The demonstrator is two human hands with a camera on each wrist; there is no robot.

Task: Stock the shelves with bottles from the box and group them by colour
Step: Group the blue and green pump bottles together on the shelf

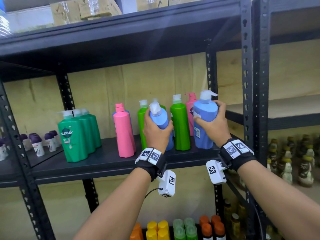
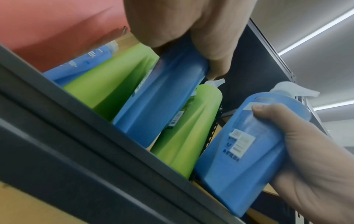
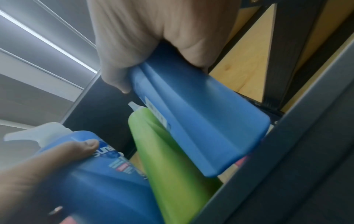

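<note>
Head view: both hands [image 1: 156,131] [image 1: 213,124] gripping blue bottles [image 1: 160,122] [image 1: 204,118] near shelf [image 1: 103,163] front edge.

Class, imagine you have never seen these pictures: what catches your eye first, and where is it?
Two blue bottles at mid-shelf: the left hand grips one blue bottle, the right hand grips the other blue bottle. A lime green bottle stands between them, a pink bottle and dark green bottles further left.
</note>
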